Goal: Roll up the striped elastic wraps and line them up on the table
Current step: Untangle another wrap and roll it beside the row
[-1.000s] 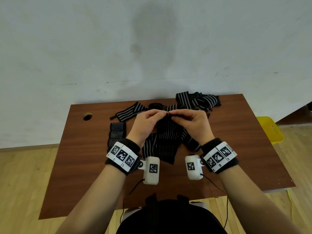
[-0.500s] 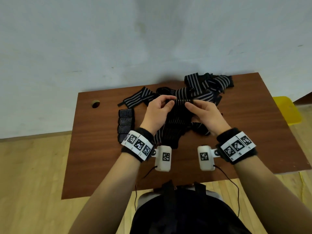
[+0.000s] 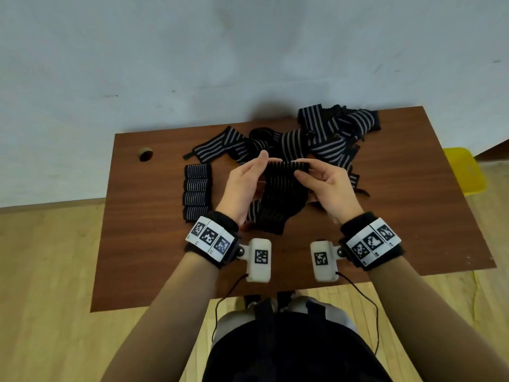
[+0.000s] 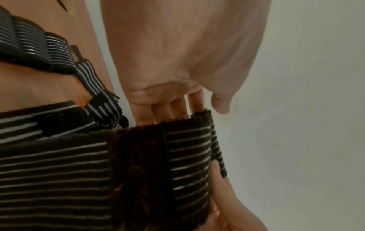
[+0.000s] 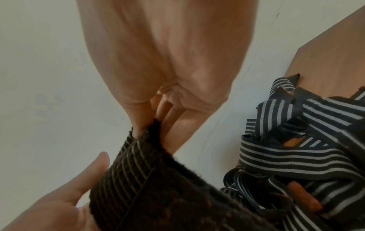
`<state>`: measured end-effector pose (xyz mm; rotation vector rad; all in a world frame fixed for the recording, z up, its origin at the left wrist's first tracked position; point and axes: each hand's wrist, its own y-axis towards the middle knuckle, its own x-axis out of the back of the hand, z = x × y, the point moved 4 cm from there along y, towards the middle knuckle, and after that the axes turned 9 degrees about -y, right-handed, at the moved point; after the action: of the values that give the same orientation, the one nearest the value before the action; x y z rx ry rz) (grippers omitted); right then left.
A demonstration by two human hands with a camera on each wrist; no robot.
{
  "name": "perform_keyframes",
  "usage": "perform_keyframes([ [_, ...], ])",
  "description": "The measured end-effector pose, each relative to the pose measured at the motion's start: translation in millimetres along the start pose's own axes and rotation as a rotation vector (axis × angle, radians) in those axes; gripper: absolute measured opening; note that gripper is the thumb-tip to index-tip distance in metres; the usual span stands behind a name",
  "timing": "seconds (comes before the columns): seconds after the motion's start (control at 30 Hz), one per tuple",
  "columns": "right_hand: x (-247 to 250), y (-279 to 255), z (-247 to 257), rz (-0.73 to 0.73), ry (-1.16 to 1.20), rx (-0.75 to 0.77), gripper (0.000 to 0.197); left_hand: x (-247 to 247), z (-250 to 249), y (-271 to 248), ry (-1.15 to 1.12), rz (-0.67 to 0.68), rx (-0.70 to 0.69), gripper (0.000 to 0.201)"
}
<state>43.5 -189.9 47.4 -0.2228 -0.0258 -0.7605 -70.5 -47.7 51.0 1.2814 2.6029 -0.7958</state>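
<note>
Both hands on wrap's top edge
Left hand (image 3: 245,186) and right hand (image 3: 327,188) pinch opposite ends of black grey-striped elastic wrap (image 3: 283,188) above brown wooden surface (image 3: 413,202).

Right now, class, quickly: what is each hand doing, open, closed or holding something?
Left hand: holding the left end of the striped wrap, fingers behind it.
Right hand: pinching the wrap's right end between thumb and fingers.

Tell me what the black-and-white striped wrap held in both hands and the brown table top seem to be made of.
Striped wrap: looks like woven elastic fabric, matte, ribbed with thin pale stripes; a fuzzy dark patch, likely hook-and-loop, shows in the left wrist view. Left hand and right hand pinch its top edge.
Table top: reddish-brown wood grain, smooth with low sheen; probably laminate or veneer.
</note>
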Motion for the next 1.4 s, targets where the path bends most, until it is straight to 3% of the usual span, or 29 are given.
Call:
perform_keyframes([
  [0.1, -2.4, 1.3, 1.0, 0.0, -0.049, 0.028, 0.025, 1.2, -0.6, -1.7, -0.016, -0.024, -0.003, 0.021],
  [0.2, -0.1, 2.4, 1.5, -0.013, -0.089, 0.046, 0.03, 1.7, -2.0, -0.3, 0.012, -0.001, -0.03, 0.017],
  [0.37, 1.3, 2.5, 2.7, 0.013, -0.039, -0.041, 0.037, 2.0, -11.4, 4.3, 0.13, 0.0, -0.181, 0.024],
  [0.53, 2.2, 9.3, 14.4, -0.062, -0.097, 0.058, 0.022, 3.3, -12.8, 8.3, 0.262, -0.095, -0.272, 0.041],
  [0.73, -7.5, 21.5, 22.8, -0.084, -0.135, 0.163, 0.022, -10.6, -22.3, 8.9, 0.044, -0.037, -0.118, 0.026],
  [0.8, -10.4, 22.6, 24.6, -0.099, -0.123, 0.195, 0.023, -11.3, -23.0, 10.8, 0.086, -0.048, -0.091, 0.033],
  [0.9, -14.2, 20.9, 25.3, -0.099, -0.163, 0.24, 0.023, -8.8, -21.6, 11.6, 0.162, -0.085, -0.075, 0.064],
  [0.97, -16.1, 18.8, 24.6, -0.092, -0.199, 0.259, 0.024, -7.2, -18.9, 11.1, 0.193, -0.097, -0.052, 0.069],
  [1.2, -20.5, 17.2, 18.2, -0.059, -0.229, 0.25, 0.023, -6.2, -13.5, 3.8, 0.278, -0.15, -0.003, 0.045],
  [1.4, -23.6, 17.0, 11.5, -0.027, -0.035, 0.023, 0.036, -6.2, -11.2, 4.7, 0.205, -0.151, -0.099, 0.019],
])
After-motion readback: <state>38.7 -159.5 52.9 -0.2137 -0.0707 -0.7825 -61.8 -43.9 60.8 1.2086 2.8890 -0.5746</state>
